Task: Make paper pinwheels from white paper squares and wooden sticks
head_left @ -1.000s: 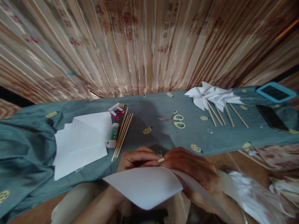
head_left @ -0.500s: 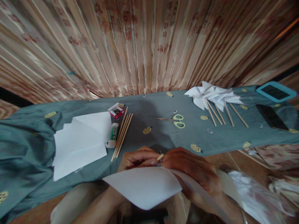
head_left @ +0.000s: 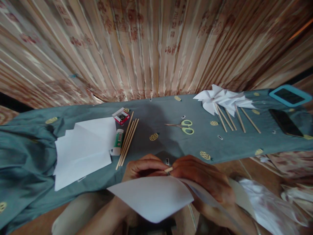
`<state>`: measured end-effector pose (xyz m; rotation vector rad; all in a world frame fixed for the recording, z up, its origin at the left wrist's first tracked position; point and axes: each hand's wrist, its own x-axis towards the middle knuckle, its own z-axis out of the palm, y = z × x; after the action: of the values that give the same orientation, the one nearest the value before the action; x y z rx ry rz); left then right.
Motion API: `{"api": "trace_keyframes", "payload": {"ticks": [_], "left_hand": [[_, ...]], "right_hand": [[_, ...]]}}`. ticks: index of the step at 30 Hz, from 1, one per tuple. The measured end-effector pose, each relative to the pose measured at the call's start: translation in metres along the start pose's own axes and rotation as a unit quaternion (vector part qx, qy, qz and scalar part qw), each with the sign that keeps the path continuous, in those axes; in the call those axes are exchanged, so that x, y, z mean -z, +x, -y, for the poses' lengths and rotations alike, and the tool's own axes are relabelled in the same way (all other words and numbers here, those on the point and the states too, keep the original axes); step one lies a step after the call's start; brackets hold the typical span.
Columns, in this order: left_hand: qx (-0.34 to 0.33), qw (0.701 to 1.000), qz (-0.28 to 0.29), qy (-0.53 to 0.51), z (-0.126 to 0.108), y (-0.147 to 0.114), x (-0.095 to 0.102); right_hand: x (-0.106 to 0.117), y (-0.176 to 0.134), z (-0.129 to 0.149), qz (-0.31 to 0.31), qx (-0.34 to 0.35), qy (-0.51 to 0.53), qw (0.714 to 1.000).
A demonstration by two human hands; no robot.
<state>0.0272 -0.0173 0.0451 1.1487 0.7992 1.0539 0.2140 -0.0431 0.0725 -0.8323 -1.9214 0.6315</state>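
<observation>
Close to my body, above my lap, a white paper pinwheel (head_left: 151, 195) hangs with its broad blades towards me. Just behind it the end of a wooden stick (head_left: 168, 169) shows between my fingertips, lying almost crosswise. My left hand (head_left: 144, 168) is closed, with thumb and forefinger pinching at this stick end. Curled over the paper from the other side, my right hand (head_left: 200, 176) is closed too, its fingertips touching the stick's other side. The paper and my fingers hide the rest of the stick and the joint.
On the blue-green cloth lie white paper sheets (head_left: 85, 143), a glue stick (head_left: 118, 142), several wooden sticks (head_left: 129, 143) and a small red-and-white box (head_left: 121, 116). Scissors (head_left: 182, 126) lie mid-table. Several finished pinwheels (head_left: 220, 99), a phone (head_left: 285, 122) and a blue-framed device (head_left: 290, 95) lie right.
The stick end has turned from slanting upward to lying flatter between my fingertips. My left fingers have shifted slightly, and the pinwheel paper has moved a little down and right.
</observation>
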Motion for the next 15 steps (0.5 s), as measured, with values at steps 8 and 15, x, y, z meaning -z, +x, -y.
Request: {"api": "trace_keyframes", "payload": {"ticks": [8,15], "left_hand": [[-0.014,0.999,-0.011,0.04,-0.004,0.0,0.0],[-0.042,0.992,-0.017,0.119,-0.012,-0.005,0.002]], "right_hand": [[0.0,-0.005,-0.001,0.01,-0.013,-0.003,1.0],[0.0,0.001,0.005,0.013,-0.057,0.014,0.998]]}}
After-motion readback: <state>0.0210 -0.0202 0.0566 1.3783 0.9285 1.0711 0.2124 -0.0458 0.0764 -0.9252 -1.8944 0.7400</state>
